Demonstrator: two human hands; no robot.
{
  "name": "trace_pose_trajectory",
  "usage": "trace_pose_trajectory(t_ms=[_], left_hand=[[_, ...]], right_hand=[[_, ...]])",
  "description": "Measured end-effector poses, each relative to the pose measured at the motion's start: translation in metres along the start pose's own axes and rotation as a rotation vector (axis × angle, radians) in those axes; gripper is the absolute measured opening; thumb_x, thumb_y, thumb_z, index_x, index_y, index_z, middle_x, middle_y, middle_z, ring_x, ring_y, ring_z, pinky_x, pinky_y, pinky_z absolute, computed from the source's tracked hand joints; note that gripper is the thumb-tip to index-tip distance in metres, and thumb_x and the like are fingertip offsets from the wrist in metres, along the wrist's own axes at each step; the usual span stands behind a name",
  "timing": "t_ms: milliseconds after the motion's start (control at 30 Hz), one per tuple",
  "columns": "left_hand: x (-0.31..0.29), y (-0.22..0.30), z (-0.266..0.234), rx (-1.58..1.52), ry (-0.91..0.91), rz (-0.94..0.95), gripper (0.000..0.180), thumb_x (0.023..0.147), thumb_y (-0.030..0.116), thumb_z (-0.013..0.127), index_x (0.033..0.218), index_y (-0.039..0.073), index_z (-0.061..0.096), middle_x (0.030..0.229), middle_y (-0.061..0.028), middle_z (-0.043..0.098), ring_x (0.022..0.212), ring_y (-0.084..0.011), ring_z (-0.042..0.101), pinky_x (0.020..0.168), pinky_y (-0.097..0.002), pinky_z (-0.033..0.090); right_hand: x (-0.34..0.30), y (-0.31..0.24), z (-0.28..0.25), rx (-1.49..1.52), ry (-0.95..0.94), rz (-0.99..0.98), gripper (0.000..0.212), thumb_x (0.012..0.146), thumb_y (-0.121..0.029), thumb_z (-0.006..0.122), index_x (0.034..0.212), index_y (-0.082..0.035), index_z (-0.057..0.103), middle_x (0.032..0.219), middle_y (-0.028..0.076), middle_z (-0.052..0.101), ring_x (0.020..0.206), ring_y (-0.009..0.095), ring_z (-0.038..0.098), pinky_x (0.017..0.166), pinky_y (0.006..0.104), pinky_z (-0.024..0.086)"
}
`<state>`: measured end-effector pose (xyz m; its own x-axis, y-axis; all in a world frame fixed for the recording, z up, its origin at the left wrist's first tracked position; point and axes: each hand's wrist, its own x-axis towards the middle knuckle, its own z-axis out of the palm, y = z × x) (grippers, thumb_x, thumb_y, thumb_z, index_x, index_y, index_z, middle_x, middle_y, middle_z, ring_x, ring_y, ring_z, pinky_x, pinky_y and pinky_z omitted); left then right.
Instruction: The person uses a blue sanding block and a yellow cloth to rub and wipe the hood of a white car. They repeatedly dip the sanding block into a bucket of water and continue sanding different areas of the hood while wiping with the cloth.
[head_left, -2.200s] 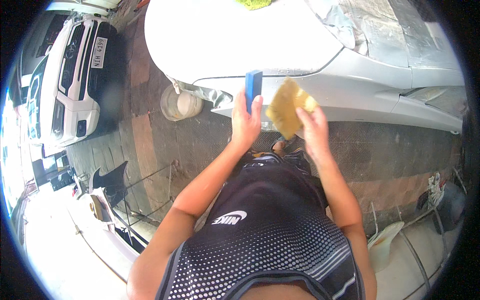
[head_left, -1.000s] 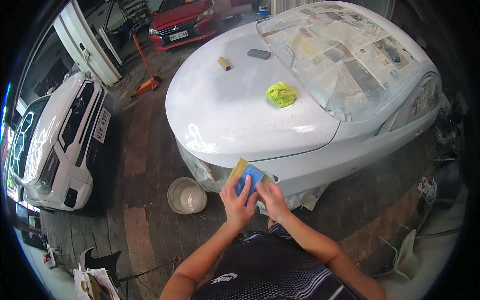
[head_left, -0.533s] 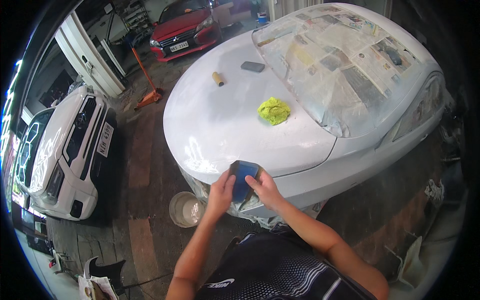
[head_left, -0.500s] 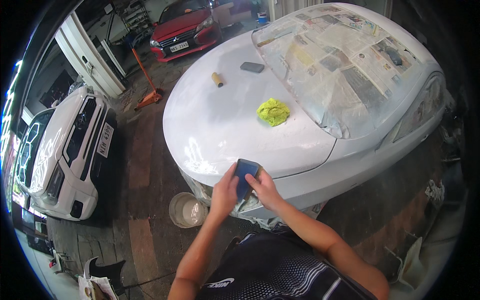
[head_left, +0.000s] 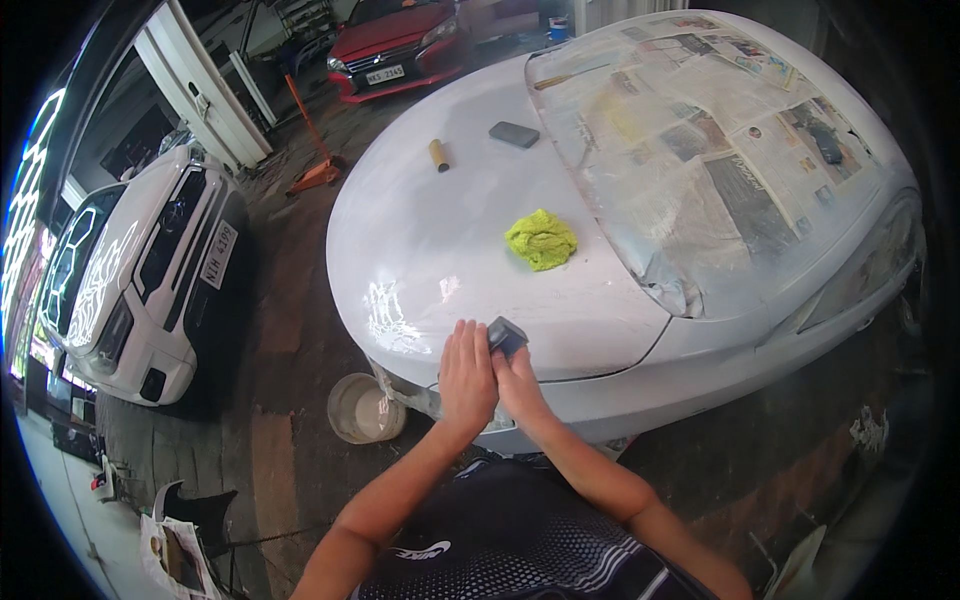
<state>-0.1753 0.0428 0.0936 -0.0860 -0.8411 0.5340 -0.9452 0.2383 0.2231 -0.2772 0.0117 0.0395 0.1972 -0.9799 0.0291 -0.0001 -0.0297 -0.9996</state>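
Note:
Over the near edge of a white-grey car hood [head_left: 420, 240], my right hand [head_left: 520, 388] grips a small dark blue-grey block that looks like a sanding block [head_left: 509, 336]. My left hand [head_left: 467, 378] lies along the block's left side, fingers stretched out and side by side, its palm close against the right hand. Part of the block is hidden behind the fingers. A crumpled yellow-green cloth [head_left: 541, 240] rests on the hood beyond my hands. Farther off lie a tan tube-shaped piece [head_left: 439, 156] and a flat grey block [head_left: 514, 134].
Newspaper and clear plastic [head_left: 700, 150] cover the windshield. A pale bucket [head_left: 365, 408] stands on the floor left of the hood. A white vehicle [head_left: 140, 290] is parked at the left, a red car [head_left: 395, 50] at the back, with an orange floor jack [head_left: 316, 172] between them.
The block has turned from lying face-up between both hands to a steeper tilt. My left hand's fingers have straightened along its side. The whole view has shifted slightly.

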Motion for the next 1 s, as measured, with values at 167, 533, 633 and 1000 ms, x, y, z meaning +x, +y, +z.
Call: trace_pose_trajectory(t_ms=[167, 533, 633, 1000], left_hand=[[0.031, 0.007, -0.045, -0.16, -0.176, 0.162, 0.075, 0.076, 0.002, 0.071, 0.146, -0.003, 0.044, 0.144, -0.0255, 0.051, 0.141, -0.0459, 0.044, 0.115, -0.0553, 0.038], [-0.003, -0.08, -0.056, -0.283, -0.036, 0.005, 0.09, 0.073, 0.003, 0.083, 0.153, -0.002, 0.043, 0.135, -0.0236, 0.061, 0.115, -0.041, 0.061, 0.098, -0.0467, 0.051], [-0.028, -0.164, -0.073, -0.257, 0.078, -0.191, 0.083, 0.079, 0.007, 0.083, 0.153, -0.002, 0.044, 0.122, -0.0262, 0.066, 0.106, -0.0426, 0.065, 0.09, -0.0475, 0.054], [-0.321, -0.53, -0.039, -0.593, 0.041, -1.462, 0.054, 0.093, 0.012, 0.074, 0.144, 0.001, 0.06, 0.123, -0.0147, 0.073, 0.107, -0.0188, 0.067, 0.096, -0.031, 0.051]], right_hand=[[-0.008, -0.066, -0.042, 0.494, 0.023, 0.168, 0.046, 0.098, -0.009, 0.072, 0.139, 0.0, 0.055, 0.121, 0.006, 0.067, 0.112, 0.014, 0.063, 0.099, 0.0301, 0.05], [0.026, -0.082, 0.015, 0.285, -0.119, 0.205, 0.039, 0.096, -0.015, 0.075, 0.13, 0.001, 0.063, 0.12, 0.007, 0.069, 0.106, 0.013, 0.064, 0.095, 0.029, 0.052], [0.057, -0.086, 0.046, 0.14, -0.19, 0.129, 0.043, 0.098, -0.017, 0.075, 0.134, 0.0, 0.061, 0.126, 0.009, 0.069, 0.116, 0.014, 0.064, 0.102, 0.0299, 0.052], [0.087, 0.072, 0.065, -1.301, 0.562, -0.356, 0.047, 0.101, -0.033, 0.068, 0.138, -0.005, 0.061, 0.152, 0.022, 0.051, 0.149, 0.044, 0.032, 0.122, 0.0583, 0.023]])
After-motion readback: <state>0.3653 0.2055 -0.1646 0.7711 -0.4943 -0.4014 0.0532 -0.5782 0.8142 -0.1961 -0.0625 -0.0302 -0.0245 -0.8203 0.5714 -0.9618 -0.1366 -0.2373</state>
